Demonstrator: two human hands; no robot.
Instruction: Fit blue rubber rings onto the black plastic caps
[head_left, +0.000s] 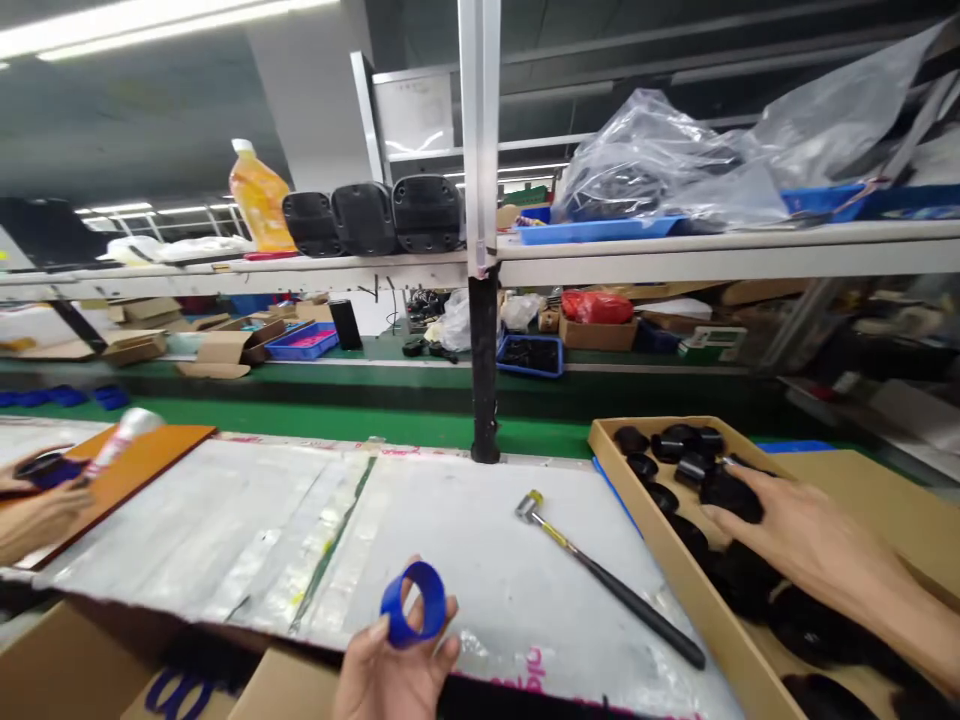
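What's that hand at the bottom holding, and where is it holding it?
The left hand holds a blue ring by its lower rim, pinched between thumb and fingers.

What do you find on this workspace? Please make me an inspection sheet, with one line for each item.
Surface: white plastic-covered workbench, scuffed, with pink marks.
Job's things: blue ring; black moulded parts in a cardboard tray.
Clutter: hammer with yellow and black handle on the bench; cardboard boxes below its near edge.
Grippers: bare hands. Left hand holds the ring in its fingers; right hand rests on the parts.
Cables: thin dark wire far behind.
Surroundings: shelf with yellow bottle; co-worker's hand at left.
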